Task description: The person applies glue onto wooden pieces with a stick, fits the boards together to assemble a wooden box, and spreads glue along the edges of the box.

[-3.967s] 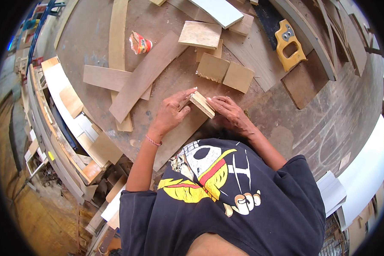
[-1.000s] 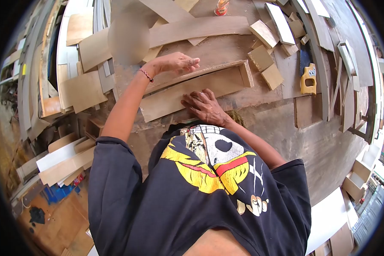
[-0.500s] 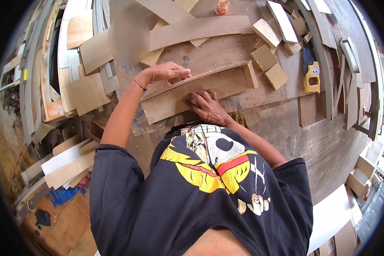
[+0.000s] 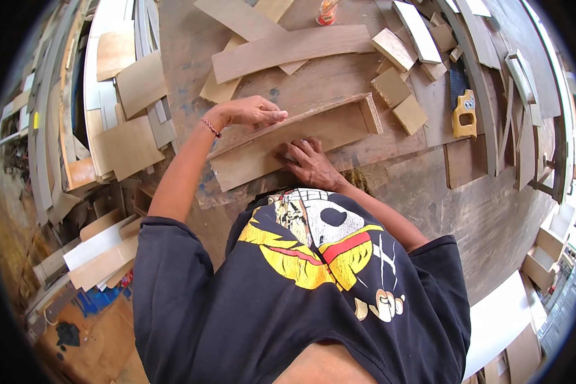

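Note:
A long, shallow wooden tray-like piece [image 4: 256, 160] lies on the worktable. It has a thin raised side along its far edge and a short end board at the right. At the far side, my left hand [image 4: 255, 113] is closed, its fingers bunched beside the raised edge; what they may pinch is hidden. My right hand [image 4: 312, 165] reaches in over the near edge, with fingers curled down against the inner face. Slight blur covers its fingertips, and anything under them cannot be made out.
Crossed loose boards [image 4: 294, 50] lie beyond the piece, near a small jar with a red label [image 4: 326, 13]. Wood blocks [image 4: 395, 86] and a yellow-handled handsaw [image 4: 464, 115] are to the right. Stacked panels [image 4: 129, 144] crowd the left side of the worktable [image 4: 416, 185].
The view has shifted slightly. Both hands stay at about the same places on the wooden piece, with small finger movement.

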`<state>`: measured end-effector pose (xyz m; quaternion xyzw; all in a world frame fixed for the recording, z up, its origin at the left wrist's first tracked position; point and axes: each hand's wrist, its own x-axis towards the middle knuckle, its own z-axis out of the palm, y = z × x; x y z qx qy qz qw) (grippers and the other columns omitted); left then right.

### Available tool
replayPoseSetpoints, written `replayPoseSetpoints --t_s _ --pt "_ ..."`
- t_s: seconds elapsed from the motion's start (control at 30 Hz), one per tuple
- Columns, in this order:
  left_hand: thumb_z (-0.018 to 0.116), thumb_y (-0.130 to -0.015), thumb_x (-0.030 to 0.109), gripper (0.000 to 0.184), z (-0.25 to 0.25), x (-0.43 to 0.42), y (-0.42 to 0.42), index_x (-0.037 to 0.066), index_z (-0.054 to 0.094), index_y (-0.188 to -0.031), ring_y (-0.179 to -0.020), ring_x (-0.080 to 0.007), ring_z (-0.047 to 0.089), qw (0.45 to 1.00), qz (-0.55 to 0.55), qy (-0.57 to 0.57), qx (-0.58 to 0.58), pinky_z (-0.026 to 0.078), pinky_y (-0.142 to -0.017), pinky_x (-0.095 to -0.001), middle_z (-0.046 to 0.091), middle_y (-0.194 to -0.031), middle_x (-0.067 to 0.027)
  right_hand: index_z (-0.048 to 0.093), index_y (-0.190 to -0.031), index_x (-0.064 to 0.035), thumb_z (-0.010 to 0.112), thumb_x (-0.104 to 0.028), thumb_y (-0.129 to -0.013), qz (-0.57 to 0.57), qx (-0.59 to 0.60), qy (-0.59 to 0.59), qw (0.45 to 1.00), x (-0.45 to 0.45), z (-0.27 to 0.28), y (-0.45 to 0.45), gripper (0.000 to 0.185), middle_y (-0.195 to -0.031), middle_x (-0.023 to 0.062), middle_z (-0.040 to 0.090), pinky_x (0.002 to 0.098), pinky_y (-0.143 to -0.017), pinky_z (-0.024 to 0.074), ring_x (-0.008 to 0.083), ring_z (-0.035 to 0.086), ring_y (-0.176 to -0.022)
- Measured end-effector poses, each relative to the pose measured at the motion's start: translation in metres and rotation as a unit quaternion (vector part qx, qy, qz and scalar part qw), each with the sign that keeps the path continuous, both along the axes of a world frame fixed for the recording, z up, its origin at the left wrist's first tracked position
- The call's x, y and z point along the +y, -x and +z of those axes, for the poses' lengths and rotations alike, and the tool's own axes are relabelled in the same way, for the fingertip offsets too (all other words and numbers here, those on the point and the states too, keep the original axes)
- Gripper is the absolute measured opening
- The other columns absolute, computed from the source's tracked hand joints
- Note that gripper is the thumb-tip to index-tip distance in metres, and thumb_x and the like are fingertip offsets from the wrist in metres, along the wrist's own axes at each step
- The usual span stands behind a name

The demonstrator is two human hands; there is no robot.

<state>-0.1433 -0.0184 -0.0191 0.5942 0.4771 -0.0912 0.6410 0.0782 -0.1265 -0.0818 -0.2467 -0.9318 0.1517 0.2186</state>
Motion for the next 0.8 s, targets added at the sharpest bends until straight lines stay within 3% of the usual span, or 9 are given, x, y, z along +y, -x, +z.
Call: replayPoseSetpoints --t_s 0.13,0.2,0.3,0.33,0.37,0.43,0.53,0.63,0.8 --pt "0.047 -0.087 0.057 0.055 0.003 0.016 -0.018 0.004 0.063 -0.094 -0.079 -0.0131 0.054 0.996 -0.067 -0.019 0.055 0.045 -0.065 -0.0277 0.062 -0.086 -0.0029 0.054 -0.12 -0.014 0.05 -0.017 -0.077 -0.021 0.025 -0.005 0.999 0.0 0.007 -0.008 0.044 -0.117 0.0081 0.047 0.0455 -0.095 0.0312 0.0245 0.045 -0.112" --pt "0.045 -0.087 0.058 0.056 0.011 0.022 -0.028 0.004 0.061 -0.086 -0.077 -0.0159 0.055 0.978 -0.11 -0.138 0.114 0.044 -0.067 -0.0313 0.062 -0.082 -0.0065 0.055 -0.119 -0.013 0.051 -0.018 -0.076 -0.072 0.044 -0.016 0.996 -0.003 0.013 -0.022 0.043 -0.113 0.0082 0.049 0.0443 -0.092 0.0337 0.0242 0.048 -0.106" --pt "0.044 -0.088 0.057 0.056 0.012 0.035 -0.045 0.004 0.061 -0.089 -0.077 -0.0182 0.057 0.97 -0.133 -0.169 0.113 0.044 -0.069 -0.0329 0.062 -0.081 -0.0103 0.055 -0.119 -0.0129 0.053 -0.017 -0.076 -0.16 0.005 0.003 0.987 -0.012 0.005 -0.045 0.043 -0.109 0.0075 0.051 0.0424 -0.088 0.0362 0.023 0.049 -0.1" --pt "0.047 -0.089 0.052 0.05 0.006 0.037 -0.05 0.005 0.061 -0.099 -0.079 -0.0157 0.056 0.972 -0.111 -0.2 0.053 0.045 -0.069 -0.0312 0.063 -0.084 -0.0058 0.056 -0.116 -0.0121 0.055 -0.016 -0.076 -0.186 0.034 0.013 0.982 -0.012 0.005 -0.049 0.04 -0.105 0.0071 0.052 0.0403 -0.083 0.038 0.0228 0.05 -0.096" --pt "0.047 -0.089 0.052 0.05 -0.003 0.036 -0.056 0.005 0.061 -0.099 -0.079 -0.0157 0.056 0.972 -0.117 -0.2 0.051 0.045 -0.069 -0.0312 0.063 -0.084 -0.0058 0.056 -0.116 -0.0121 0.055 -0.016 -0.076 -0.193 0.033 0.013 0.981 -0.012 0.003 -0.052 0.04 -0.105 0.0071 0.052 0.0403 -0.083 0.038 0.0228 0.05 -0.096" --pt "0.052 -0.088 0.05 0.054 -0.014 0.034 -0.073 0.003 0.059 -0.112 -0.082 -0.0165 0.057 0.975 0.056 -0.152 -0.151 0.046 -0.07 -0.0315 0.064 -0.096 -0.006 0.058 -0.11 -0.0111 0.058 -0.013 -0.075 -0.234 0.048 0.044 0.97 -0.013 0.0 -0.054 0.035 -0.102 0.0072 0.052 0.0389 -0.081 0.0387 0.0241 0.051 -0.095" --pt "0.056 -0.088 0.042 0.049 -0.016 0.042 -0.09 0.005 0.055 -0.121 -0.081 -0.0102 0.054 0.982 0.047 -0.046 -0.177 0.045 -0.068 -0.0262 0.062 -0.1 -0.001 0.058 -0.104 -0.0091 0.058 -0.011 -0.075 -0.243 0.079 0.038 0.966 -0.011 -0.002 -0.053 0.029 -0.098 0.0079 0.053 0.0372 -0.079 0.0394 0.0254 0.051 -0.092" --pt "0.054 -0.09 0.04 0.046 -0.006 0.043 -0.098 0.009 0.054 -0.124 -0.075 -0.0051 0.048 0.989 0.012 -0.04 -0.142 0.04 -0.063 -0.0208 0.06 -0.091 0.0037 0.057 -0.103 -0.0083 0.058 -0.01 -0.075 -0.251 0.102 0.039 0.962 -0.01 -0.004 -0.053 0.028 -0.096 0.008 0.053 0.0366 -0.078 0.0396 0.0256 0.052 -0.092" --pt "0.056 -0.089 0.039 0.045 -0.002 0.049 -0.102 0.009 0.057 -0.121 -0.071 -0.0035 0.046 0.994 -0.018 -0.036 -0.097 0.039 -0.06 -0.02 0.058 -0.083 0.0044 0.057 -0.101 -0.0085 0.055 -0.011 -0.075 -0.264 0.106 0.041 0.958 -0.009 -0.008 -0.053 0.026 -0.093 0.0081 0.053 0.0363 -0.078 0.0394 0.0252 0.052 -0.091"
